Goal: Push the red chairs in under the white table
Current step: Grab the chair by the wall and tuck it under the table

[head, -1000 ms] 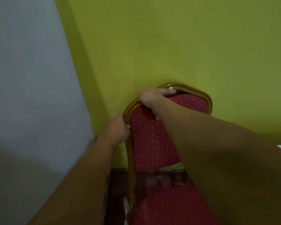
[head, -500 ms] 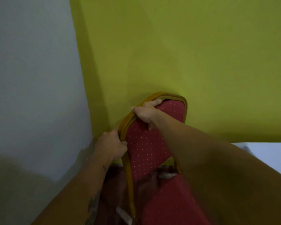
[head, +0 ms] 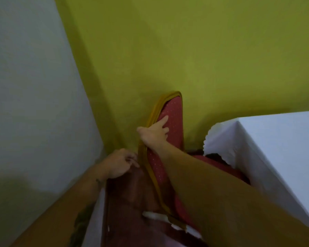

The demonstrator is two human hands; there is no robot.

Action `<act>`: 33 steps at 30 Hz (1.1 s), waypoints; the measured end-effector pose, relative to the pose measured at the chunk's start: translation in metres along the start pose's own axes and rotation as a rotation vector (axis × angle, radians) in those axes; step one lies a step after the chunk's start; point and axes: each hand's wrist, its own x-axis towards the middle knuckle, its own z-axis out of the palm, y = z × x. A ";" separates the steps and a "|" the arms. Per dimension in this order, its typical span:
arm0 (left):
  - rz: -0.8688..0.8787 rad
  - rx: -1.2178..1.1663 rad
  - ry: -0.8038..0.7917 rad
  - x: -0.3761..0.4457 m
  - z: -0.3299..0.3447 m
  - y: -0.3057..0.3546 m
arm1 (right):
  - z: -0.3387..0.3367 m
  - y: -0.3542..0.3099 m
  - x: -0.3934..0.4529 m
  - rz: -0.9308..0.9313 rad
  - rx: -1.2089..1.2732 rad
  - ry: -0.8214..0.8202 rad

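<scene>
A red dotted chair (head: 174, 118) with a golden frame stands turned edge-on near the yellow wall. My right hand (head: 152, 135) grips the left edge of its backrest, with the index finger lying on the red fabric. Lower down, my left hand (head: 119, 164) sits beside the frame's side rail, its fingers loosely curled and the tips at the rail; whether it holds the rail is unclear. The white table (head: 278, 150), covered by a scalloped cloth, is at the right. Part of the red seat (head: 219, 165) lies under the cloth's corner.
A grey-white wall (head: 30, 97) meets the yellow-green wall (head: 194, 50) in a corner just left of the chair. The floor (head: 128, 202) below is dark red-brown, with white scraps (head: 155, 215) beside the chair's frame.
The chair has swung round from facing me to edge-on and moved right, toward the table. The table has come into view. My left hand has loosened and slid lower on the frame.
</scene>
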 end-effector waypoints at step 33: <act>-0.153 -0.102 0.068 -0.115 0.141 0.173 | -0.114 0.188 -0.246 -0.120 -0.393 0.023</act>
